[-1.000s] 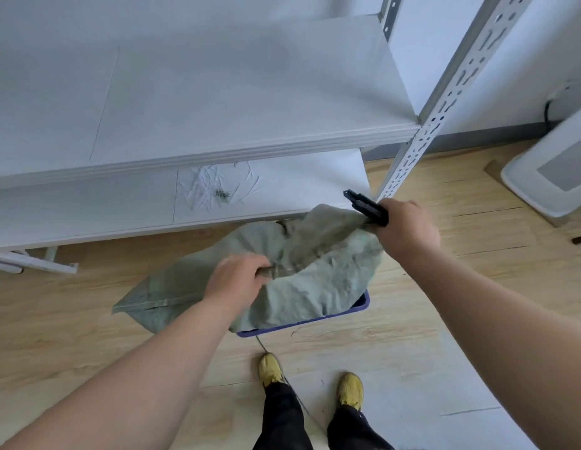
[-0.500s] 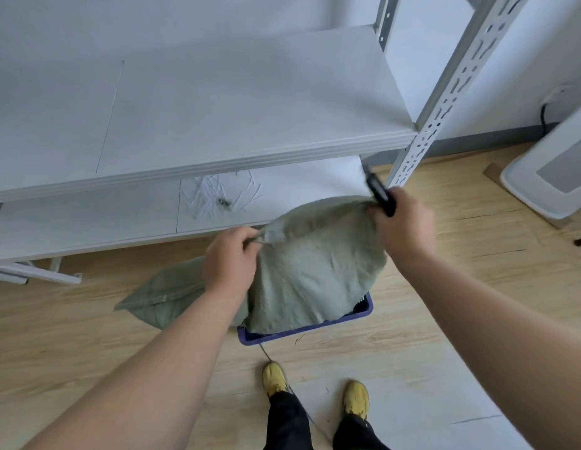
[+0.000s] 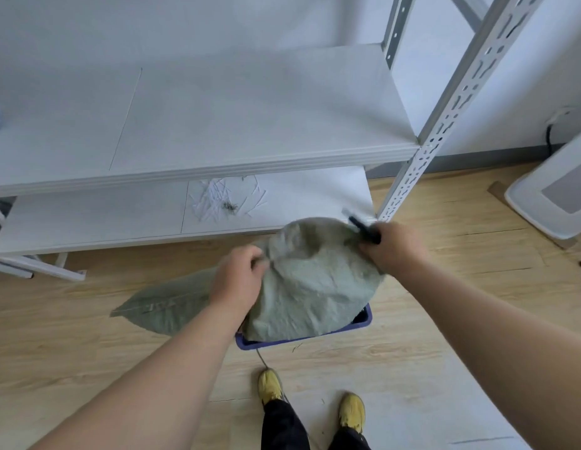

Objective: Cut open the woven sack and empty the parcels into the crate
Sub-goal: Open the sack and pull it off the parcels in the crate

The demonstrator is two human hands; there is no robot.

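Both my bare arms reach forward and down; my left hand (image 3: 239, 280) and right hand (image 3: 391, 248) are each clenched, knuckles up.

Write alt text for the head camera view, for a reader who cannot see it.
Seen from above, a person's left hand and right hand grip a grey-green woven sack bunched up over a blue crate on a wooden floor. The right hand also holds a black cutter. White metal shelving stands behind, and yellow shoes show below.
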